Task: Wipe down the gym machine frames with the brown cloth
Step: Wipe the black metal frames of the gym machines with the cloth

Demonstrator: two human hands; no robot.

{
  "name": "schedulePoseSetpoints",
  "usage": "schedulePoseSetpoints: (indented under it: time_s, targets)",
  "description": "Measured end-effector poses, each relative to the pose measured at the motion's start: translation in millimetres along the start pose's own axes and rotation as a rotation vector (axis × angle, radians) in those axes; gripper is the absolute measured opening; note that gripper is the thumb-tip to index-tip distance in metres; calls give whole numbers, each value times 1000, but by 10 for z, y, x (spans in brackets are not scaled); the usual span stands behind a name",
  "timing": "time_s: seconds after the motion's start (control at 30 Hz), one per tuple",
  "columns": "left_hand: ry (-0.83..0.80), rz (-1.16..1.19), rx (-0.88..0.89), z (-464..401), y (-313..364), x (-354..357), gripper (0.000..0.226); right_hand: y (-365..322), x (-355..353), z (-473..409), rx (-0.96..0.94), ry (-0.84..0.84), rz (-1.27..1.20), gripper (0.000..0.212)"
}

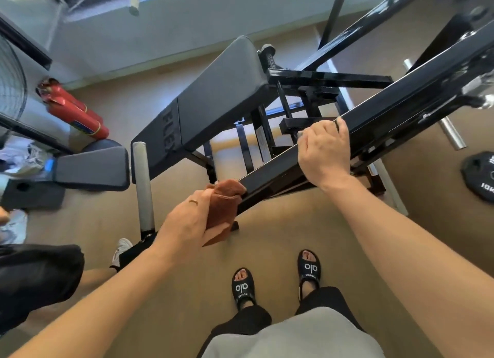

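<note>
Fingers of the left hand [191, 220] curl round the brown cloth [223, 205], bunching it and pressing its upper fold against the near end of a slanting black frame bar [278, 165]. A ring shows on one finger of that hand. Further up the same bar the right hand [324, 154] grips it from above, fingers wrapped over the far edge and thumb on the near side. The bar runs up and to the right toward metal fittings at the picture's edge. Behind it sits a dark padded bench back [213, 101], tilted, with a smaller pad [92, 168] to its left and a silver post [143, 184] between them. Below the hands, two feet in black slides [308, 268] stand on tan floor [267, 240]. A red fire extinguisher [74, 107] leans by the wall on the left, and a black weight plate [479, 177] lies on the floor at the right.
</note>
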State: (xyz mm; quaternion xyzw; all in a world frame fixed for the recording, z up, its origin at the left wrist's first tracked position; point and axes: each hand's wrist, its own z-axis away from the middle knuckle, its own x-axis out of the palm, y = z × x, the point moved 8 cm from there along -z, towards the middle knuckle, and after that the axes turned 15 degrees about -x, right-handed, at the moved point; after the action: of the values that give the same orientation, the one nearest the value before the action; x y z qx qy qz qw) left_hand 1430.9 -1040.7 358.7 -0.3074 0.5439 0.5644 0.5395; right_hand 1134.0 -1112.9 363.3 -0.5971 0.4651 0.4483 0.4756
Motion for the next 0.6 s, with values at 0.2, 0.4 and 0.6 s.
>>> schedulePoseSetpoints:
  time_s: [0.2, 0.4, 0.6]
  targets:
    - [67, 5, -10, -618, 971, 29, 67, -17, -30, 22, -1, 41, 5, 53]
    - [71, 42, 24, -531, 1018, 30, 71, 32, -31, 47, -43, 97, -52, 51]
    - [26, -62, -75, -88, 124, 30, 73, 26, -6, 33, -25, 57, -104, 54]
